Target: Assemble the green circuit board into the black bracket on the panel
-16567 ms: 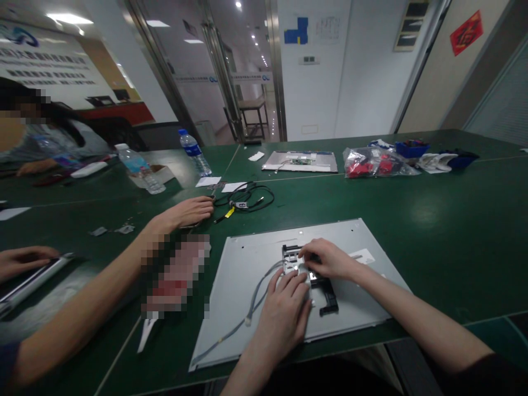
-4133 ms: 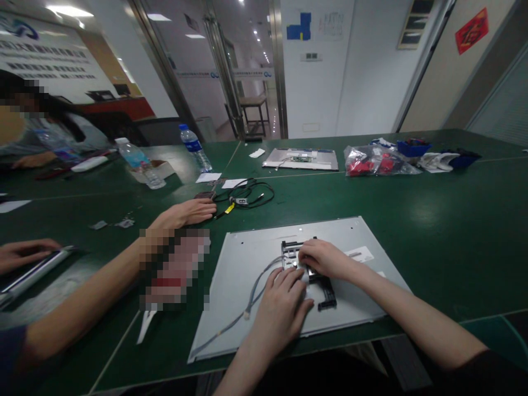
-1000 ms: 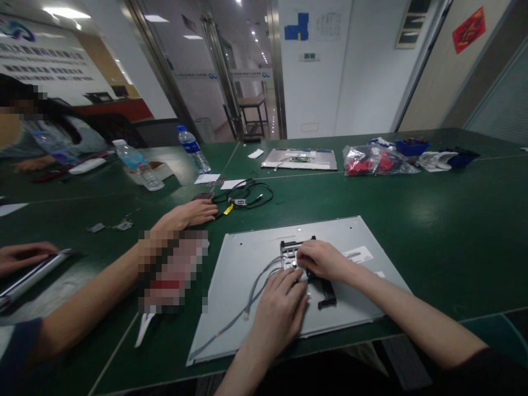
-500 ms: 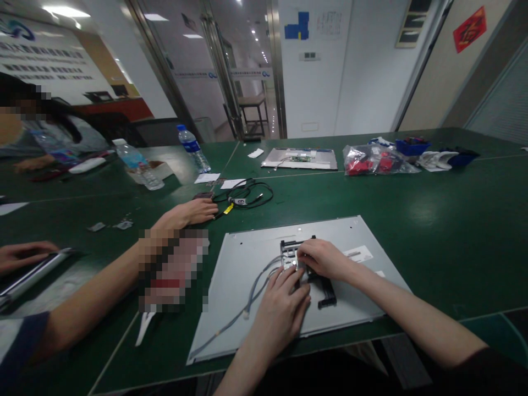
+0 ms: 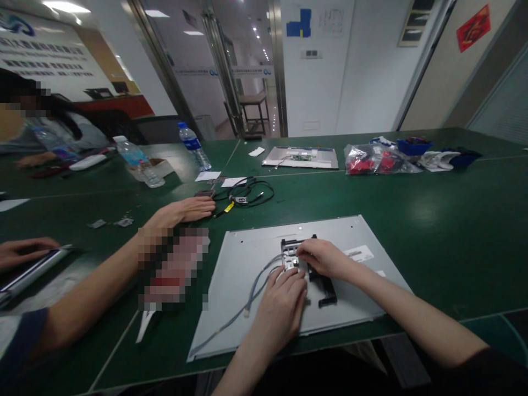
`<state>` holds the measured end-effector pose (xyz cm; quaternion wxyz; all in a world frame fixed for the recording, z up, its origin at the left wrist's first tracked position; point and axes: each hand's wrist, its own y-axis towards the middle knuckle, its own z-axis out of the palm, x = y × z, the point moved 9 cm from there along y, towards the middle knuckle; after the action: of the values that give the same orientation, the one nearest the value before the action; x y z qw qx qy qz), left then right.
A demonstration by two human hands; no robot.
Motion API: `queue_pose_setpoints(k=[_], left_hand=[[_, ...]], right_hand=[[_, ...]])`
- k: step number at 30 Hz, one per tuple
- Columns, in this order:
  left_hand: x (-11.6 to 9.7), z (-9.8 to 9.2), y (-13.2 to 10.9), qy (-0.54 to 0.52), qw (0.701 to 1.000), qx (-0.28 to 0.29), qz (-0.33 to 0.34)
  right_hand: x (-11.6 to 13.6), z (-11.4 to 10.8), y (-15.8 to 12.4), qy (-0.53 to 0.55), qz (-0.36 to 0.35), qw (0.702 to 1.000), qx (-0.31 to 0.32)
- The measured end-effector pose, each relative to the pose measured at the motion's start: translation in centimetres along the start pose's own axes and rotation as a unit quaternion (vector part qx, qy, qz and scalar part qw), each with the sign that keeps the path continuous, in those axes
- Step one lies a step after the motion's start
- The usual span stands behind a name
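A light grey flat panel point(image 5: 239, 264) lies on the green table in front of me, with a black bracket point(image 5: 328, 291) and a small white-and-metal part point(image 5: 291, 263) at its middle. My left hand point(image 5: 282, 300) rests palm down over the bracket's lower left side, fingers stretched out with their tips beside the small part. From the right, my right hand point(image 5: 324, 257) reaches in with thumb and fingers pinched together at the bracket's centre; whatever is between them is hidden. A grey cable point(image 5: 247, 300) runs from the small part across the panel's left side.
To my left, a co-worker's forearm point(image 5: 97, 272) reaches across the table, with the hand near a coiled black cable point(image 5: 247, 192). Bottles point(image 5: 140, 162), another panel point(image 5: 303, 158) and a clear bag with red items point(image 5: 375, 160) stand or lie farther back.
The fingers of my left hand have drawn closer together and slightly left, so more of the small part shows. My right hand stays at almost the same spot.
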<state>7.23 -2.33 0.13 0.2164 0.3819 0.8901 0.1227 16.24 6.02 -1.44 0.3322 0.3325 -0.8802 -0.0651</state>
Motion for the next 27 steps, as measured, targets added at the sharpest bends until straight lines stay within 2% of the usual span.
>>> queue_pose_setpoints(k=[5, 14, 27], left_hand=[[-0.04, -0.06, -0.06, 0.004, 1.0, -0.01, 0.01], [0.03, 0.39, -0.24, 0.024, 1.0, 0.009, 0.014], [-0.16, -0.15, -0.05, 0.006, 1.0, -0.005, 0.02]], right_hand=[[0.08, 0.1, -0.12, 0.024, -0.008, 1.0, 0.001], [-0.2, 0.11, -0.04, 0.033, -0.003, 0.999, -0.006], [0.14, -0.12, -0.07, 0.027, -0.003, 1.0, -0.004]])
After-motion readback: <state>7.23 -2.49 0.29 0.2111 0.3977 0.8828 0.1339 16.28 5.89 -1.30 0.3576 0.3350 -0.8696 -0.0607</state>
